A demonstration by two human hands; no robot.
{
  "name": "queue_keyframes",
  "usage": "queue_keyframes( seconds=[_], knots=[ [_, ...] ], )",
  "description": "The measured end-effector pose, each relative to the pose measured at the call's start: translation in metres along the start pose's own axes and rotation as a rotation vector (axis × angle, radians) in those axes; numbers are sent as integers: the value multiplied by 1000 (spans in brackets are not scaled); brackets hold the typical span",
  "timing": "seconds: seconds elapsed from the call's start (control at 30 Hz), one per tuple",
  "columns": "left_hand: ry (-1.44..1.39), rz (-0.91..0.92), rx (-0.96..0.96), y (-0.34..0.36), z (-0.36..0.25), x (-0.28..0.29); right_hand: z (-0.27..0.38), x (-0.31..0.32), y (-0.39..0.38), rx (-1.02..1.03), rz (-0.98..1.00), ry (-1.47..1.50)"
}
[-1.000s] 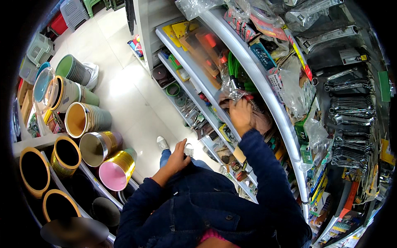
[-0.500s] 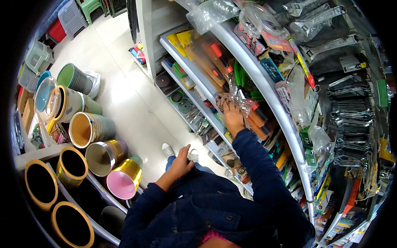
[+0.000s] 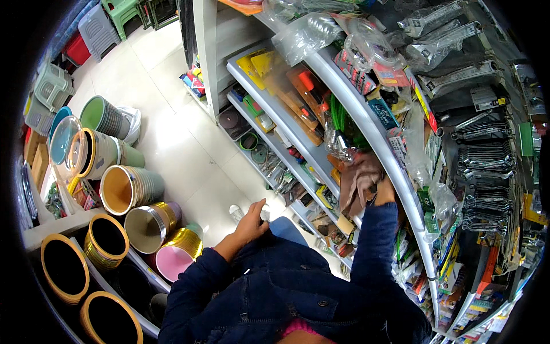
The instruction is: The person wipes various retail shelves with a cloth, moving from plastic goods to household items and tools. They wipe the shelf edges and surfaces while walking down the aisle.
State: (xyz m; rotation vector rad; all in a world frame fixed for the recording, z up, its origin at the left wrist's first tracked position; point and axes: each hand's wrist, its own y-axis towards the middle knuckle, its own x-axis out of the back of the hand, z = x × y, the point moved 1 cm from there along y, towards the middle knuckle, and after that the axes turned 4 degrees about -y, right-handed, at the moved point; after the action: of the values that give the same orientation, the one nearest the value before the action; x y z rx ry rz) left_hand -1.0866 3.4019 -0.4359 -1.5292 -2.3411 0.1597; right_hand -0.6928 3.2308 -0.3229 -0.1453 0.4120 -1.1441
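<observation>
A crumpled brown cloth (image 3: 358, 179) hangs over the front edge of a middle shelf on the right. My right hand (image 3: 385, 192) is closed on it, partly under the overhanging shelf above, so some fingers are hidden. Just beyond the cloth are plastic-wrapped items (image 3: 339, 142) and long orange-brown tools with red and black handles (image 3: 309, 94). My left hand (image 3: 251, 225) hovers in front of my body, fingers loosely apart, with nothing in it.
A grey shelf edge (image 3: 366, 103) curves along the right, with wrenches (image 3: 487, 160) hanging behind it. Lower shelves hold small hardware. Stacked buckets and bins (image 3: 132, 189) stand at left beside a pale tiled floor (image 3: 189, 143). Stacked plastic stools (image 3: 97, 28) are at the far left.
My right hand has drawn the brown cloth nearer along the shelf and to the right; more of the cloth shows. My left hand stays about where it was.
</observation>
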Motion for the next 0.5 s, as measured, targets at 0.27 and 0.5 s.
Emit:
queue_keyframes(
  seconds=[0.27, 0.5],
  knots=[
    [40, -8, -19, 27, -18, 7, 11, -78, -4, 635, 114, -1745],
    [20, -88, -65, 57, -25, 28, -9, -123, -78, 51, 368, -491]
  ],
)
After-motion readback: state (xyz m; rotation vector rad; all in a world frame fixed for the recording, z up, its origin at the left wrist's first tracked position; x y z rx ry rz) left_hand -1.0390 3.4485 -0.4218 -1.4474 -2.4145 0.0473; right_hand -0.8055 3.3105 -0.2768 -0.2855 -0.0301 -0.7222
